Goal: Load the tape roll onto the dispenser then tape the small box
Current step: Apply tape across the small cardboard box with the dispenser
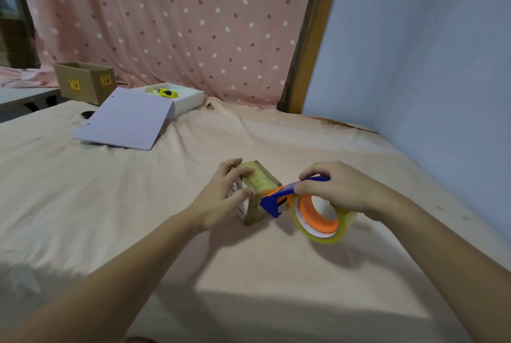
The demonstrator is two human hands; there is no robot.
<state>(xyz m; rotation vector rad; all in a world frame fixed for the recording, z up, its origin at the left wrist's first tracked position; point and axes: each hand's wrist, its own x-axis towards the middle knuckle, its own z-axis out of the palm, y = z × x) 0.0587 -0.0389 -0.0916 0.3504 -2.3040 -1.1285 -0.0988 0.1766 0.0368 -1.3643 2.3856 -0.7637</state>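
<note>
A small cardboard box [258,186] rests on the cloth-covered table, its top covered with yellowish tape. My left hand [221,199] grips the box from the left, fingers on its top and near side. A blue and orange tape dispenser [276,200] presses its blade end against the box's right end. A clear yellowish tape roll [318,218] sits on the dispenser's orange hub. My right hand [340,187] holds the dispenser from above, over the roll.
At the back left lie a white sheet [127,120], an open white box [182,100] holding a yellow item, and a brown carton [85,82]. A dotted pink curtain hangs behind, and a blue wall [428,66] borders the table on the right.
</note>
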